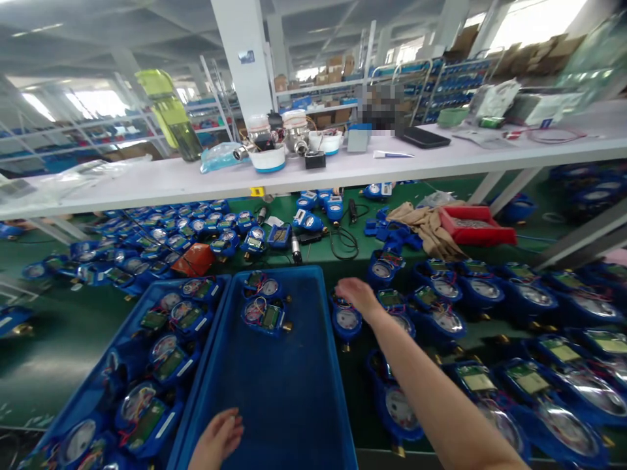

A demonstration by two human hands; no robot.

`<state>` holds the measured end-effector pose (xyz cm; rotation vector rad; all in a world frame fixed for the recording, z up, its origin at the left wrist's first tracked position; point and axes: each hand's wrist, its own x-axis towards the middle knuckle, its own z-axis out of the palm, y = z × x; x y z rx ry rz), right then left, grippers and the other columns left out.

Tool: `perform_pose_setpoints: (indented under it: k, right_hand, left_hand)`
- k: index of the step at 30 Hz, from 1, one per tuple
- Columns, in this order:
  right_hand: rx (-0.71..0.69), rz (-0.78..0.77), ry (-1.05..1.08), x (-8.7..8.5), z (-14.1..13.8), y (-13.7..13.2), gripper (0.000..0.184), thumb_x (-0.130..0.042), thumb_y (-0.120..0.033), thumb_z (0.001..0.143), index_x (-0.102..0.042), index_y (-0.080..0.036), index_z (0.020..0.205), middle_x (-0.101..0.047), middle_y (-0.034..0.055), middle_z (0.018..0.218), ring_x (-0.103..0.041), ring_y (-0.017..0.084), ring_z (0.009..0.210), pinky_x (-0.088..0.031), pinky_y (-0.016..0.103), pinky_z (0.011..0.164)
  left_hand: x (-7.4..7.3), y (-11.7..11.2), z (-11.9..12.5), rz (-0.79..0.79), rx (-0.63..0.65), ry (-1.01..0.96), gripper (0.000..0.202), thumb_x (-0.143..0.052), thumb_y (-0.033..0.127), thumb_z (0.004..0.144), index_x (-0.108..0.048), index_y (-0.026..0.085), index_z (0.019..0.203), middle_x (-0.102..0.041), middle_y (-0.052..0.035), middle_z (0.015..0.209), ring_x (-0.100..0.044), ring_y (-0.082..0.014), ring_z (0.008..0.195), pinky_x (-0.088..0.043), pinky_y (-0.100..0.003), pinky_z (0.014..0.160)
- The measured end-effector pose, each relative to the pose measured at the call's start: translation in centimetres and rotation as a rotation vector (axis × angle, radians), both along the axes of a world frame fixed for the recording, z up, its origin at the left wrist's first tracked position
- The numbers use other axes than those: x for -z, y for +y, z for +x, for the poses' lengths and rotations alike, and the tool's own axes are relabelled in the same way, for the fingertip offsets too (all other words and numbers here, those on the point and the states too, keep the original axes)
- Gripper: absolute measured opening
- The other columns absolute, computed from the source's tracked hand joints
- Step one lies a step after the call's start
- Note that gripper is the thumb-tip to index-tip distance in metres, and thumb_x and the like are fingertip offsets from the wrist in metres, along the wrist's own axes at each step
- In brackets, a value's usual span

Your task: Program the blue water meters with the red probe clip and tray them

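Blue water meters with clear round dials and exposed green circuit boards lie all around. My right hand (356,294) reaches past the tray's right side, fingers curled over the far end of a water meter (347,320); its fingertips are partly hidden. Over the near left part of a blue tray (274,405) is my left hand (219,436), fingers loosely bent and holding nothing. Two meters, one of them a wired meter (267,316), sit at the tray's far end. A second blue tray (226,287) on the left holds several meters.
Rows of meters (484,287) cover the right side of the green bench; more meters (157,235) crowd the far left. Behind are a red parts bin (475,225), cloth gloves (416,222) and a cable (343,245). A raised white shelf (343,170) spans the back, carrying a bottle (171,117).
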<state>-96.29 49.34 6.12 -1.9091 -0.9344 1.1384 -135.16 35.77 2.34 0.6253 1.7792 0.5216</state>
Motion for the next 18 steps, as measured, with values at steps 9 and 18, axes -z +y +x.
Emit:
perform_pose_setpoints:
  k: [9, 18]
  right_hand:
    - [-0.258, -0.338, 0.527, 6.4, -19.4, -9.3, 0.016, -0.056, -0.027, 0.092, -0.06, -0.011, 0.091, -0.062, -0.0003, 0.078, -0.06, 0.011, 0.064, -0.052, 0.026, 0.059]
    - [0.187, -0.189, 0.626, 9.3, -23.3, -5.4, 0.021, -0.055, -0.032, 0.091, -0.059, -0.013, 0.1, -0.061, 0.0045, 0.097, -0.061, 0.016, 0.084, -0.052, 0.034, 0.074]
  left_hand:
    - [0.4, 19.6, 2.0, 0.349, 0.335, 0.291, 0.032, -0.055, 0.031, 0.087, -0.053, 0.016, 0.114, -0.055, -0.009, 0.12, -0.055, -0.0229, 0.105, -0.048, -0.045, 0.088]
    - [2.1, 18.8, 2.3, 0.376, 0.637, 0.482, 0.028, -0.054, 0.034, 0.088, -0.056, 0.014, 0.108, -0.059, -0.008, 0.111, -0.057, -0.0218, 0.102, -0.047, -0.045, 0.088]
